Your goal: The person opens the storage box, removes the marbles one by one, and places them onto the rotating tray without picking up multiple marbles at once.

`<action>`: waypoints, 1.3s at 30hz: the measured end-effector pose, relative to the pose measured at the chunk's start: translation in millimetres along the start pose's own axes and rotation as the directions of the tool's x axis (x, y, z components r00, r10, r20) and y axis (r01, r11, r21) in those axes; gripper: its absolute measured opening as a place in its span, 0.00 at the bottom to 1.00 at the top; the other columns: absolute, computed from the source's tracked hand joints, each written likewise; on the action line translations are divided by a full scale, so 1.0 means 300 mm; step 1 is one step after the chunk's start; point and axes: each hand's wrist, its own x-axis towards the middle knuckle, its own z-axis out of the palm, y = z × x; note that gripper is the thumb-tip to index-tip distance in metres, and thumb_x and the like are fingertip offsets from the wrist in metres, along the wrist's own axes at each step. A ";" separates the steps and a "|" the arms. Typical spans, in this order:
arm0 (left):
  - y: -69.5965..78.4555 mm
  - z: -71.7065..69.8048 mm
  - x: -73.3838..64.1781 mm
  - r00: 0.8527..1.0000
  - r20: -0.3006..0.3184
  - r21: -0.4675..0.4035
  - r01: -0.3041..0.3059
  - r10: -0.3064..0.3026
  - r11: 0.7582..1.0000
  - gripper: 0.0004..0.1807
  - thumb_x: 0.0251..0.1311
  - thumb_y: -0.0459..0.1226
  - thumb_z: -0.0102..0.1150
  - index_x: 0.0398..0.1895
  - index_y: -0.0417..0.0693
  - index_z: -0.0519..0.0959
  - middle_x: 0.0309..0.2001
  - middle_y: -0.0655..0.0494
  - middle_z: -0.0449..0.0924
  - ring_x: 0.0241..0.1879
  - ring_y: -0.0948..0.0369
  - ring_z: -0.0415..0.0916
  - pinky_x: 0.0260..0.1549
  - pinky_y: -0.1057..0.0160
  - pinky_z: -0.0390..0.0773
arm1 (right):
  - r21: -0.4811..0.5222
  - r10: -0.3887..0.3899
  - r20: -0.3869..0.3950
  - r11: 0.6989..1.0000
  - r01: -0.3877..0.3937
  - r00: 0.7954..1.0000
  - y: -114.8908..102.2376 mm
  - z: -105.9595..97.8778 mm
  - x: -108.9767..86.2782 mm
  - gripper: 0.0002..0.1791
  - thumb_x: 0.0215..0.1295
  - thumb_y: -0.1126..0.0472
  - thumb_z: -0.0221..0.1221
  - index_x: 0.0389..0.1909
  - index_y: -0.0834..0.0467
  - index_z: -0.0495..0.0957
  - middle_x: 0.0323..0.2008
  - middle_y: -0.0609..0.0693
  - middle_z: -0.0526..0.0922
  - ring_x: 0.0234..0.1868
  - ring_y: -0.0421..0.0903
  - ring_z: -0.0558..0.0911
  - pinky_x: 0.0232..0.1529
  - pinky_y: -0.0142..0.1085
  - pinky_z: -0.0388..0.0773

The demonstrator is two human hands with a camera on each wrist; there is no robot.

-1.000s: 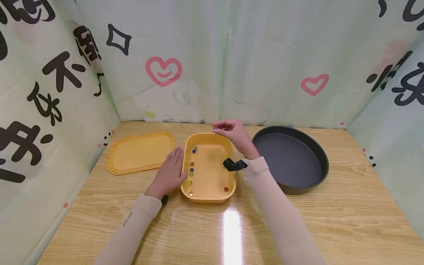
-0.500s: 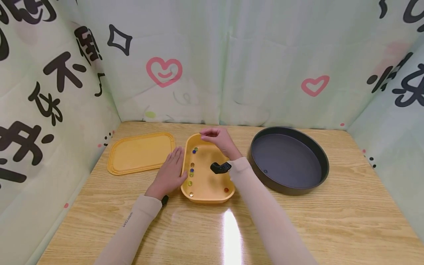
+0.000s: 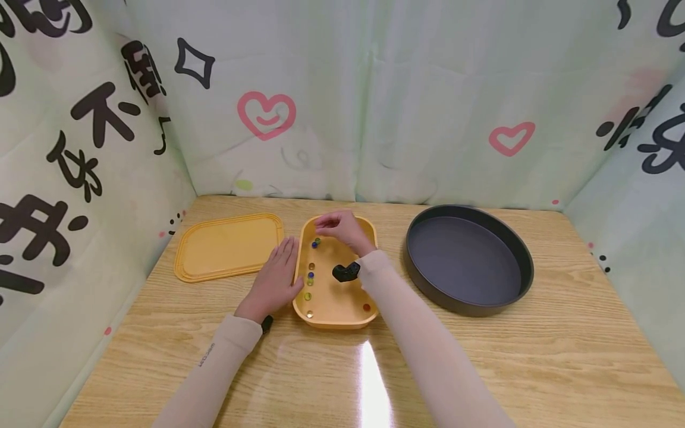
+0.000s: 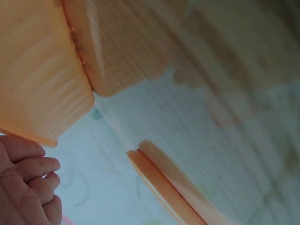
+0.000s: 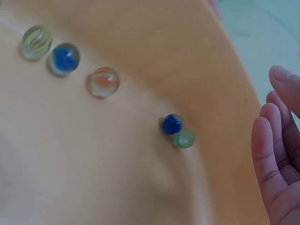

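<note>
Eight marbles (image 3: 307,296) show in the yellow tub (image 3: 338,303), most of them in a loose line along the wall beside the left thumb. Nearest to the right fingertips are a blue marble (image 5: 172,123) and a green marble (image 5: 184,138), just on their near side and seemingly touching each other. The right hand (image 3: 345,229) hangs over the tub's far end, thumb and fingers slightly apart, with nothing visible between them. The left hand (image 3: 274,279) lies with straight fingers against the outside of the tub's left wall, grasping nothing.

A pinch at that pair looks the riskiest. Both are smooth and round, so fingertips landing between them would likely part them and send one rolling back toward the wrist. The curve of wall and floor close under the fingers leaves little room for the thumb on one side. Should the left hand ease off, a nudge from the right might slide the tub and set the whole line rolling. An orange marble (image 3: 366,307), well back from the right fingers, seems free to roll too. Over the dark pan (image 3: 465,255), out to the right of both hands, a loose pinch could drop a marble short.
</note>
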 end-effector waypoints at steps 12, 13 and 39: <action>0.003 0.001 0.000 1.000 -0.006 0.003 -0.002 0.002 1.000 0.40 0.62 0.44 0.44 0.72 0.32 0.46 0.73 0.37 0.47 0.74 0.47 0.42 0.73 0.50 0.47 | -0.192 0.074 0.044 0.979 -0.064 0.996 0.059 0.023 0.028 0.11 0.56 0.68 0.64 0.41 0.65 0.84 0.38 0.59 0.86 0.34 0.41 0.83 0.37 0.25 0.78; 0.003 0.001 0.000 1.000 -0.006 0.004 -0.001 0.001 1.000 0.40 0.62 0.44 0.44 0.72 0.32 0.46 0.73 0.37 0.48 0.74 0.47 0.42 0.73 0.50 0.47 | -0.185 0.081 0.047 0.980 -0.071 0.996 0.063 0.024 0.029 0.11 0.55 0.69 0.64 0.41 0.66 0.83 0.38 0.60 0.86 0.34 0.41 0.83 0.37 0.26 0.79; 0.003 -0.004 -0.001 1.000 -0.002 0.012 -0.002 0.002 1.000 0.40 0.64 0.44 0.44 0.72 0.33 0.45 0.73 0.38 0.48 0.74 0.47 0.43 0.72 0.50 0.48 | -0.321 0.093 0.085 0.945 -0.061 0.992 0.093 0.065 0.033 0.08 0.49 0.68 0.68 0.34 0.62 0.86 0.31 0.54 0.87 0.26 0.37 0.80 0.32 0.25 0.78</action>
